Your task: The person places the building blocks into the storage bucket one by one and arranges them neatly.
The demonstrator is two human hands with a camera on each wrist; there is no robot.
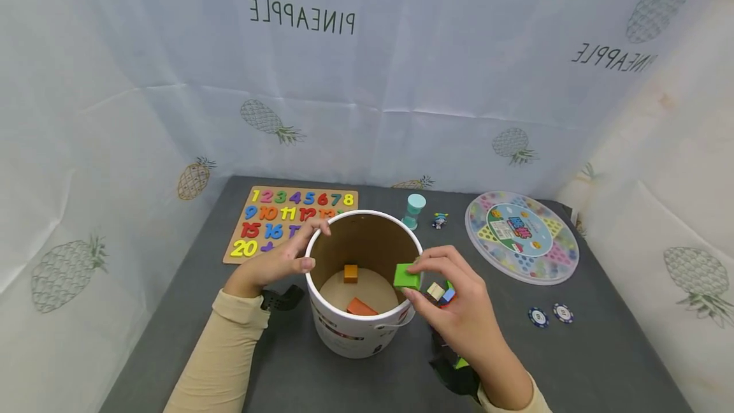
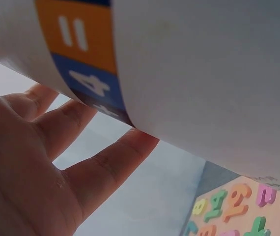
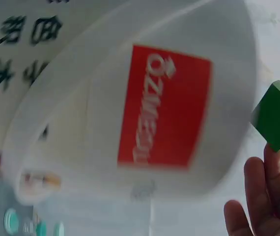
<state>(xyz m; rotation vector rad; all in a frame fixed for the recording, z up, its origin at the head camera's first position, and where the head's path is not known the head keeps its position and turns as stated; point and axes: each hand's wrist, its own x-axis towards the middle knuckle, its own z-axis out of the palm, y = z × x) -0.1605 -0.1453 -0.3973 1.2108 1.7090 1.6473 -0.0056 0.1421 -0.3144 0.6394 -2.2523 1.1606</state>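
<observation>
In the head view, a white bucket (image 1: pixel 355 339) stands upright on the dark table. My left hand (image 1: pixel 275 263) holds its left rim, with the thumb and a finger at the edge; the left wrist view shows the fingers (image 2: pixel 111 169) against its outer wall. Over the bucket's right rim, my right hand (image 1: pixel 459 292) pinches a green block (image 1: pixel 406 276) between thumb and fingers. An orange block (image 1: pixel 351 274) and a red-orange block (image 1: pixel 361 307) lie on the bucket's floor. The green block (image 3: pixel 277 116) also shows beside the bucket's blurred wall in the right wrist view.
Small blocks (image 1: pixel 436 291) lie right of the bucket, partly hidden by my right hand. A number board (image 1: pixel 234 251) lies behind left. Farther back are an hourglass (image 1: pixel 413 211), a small figurine (image 1: pixel 439 220) and a round game board (image 1: pixel 518 238). Two chips (image 1: pixel 538 317) lie at right.
</observation>
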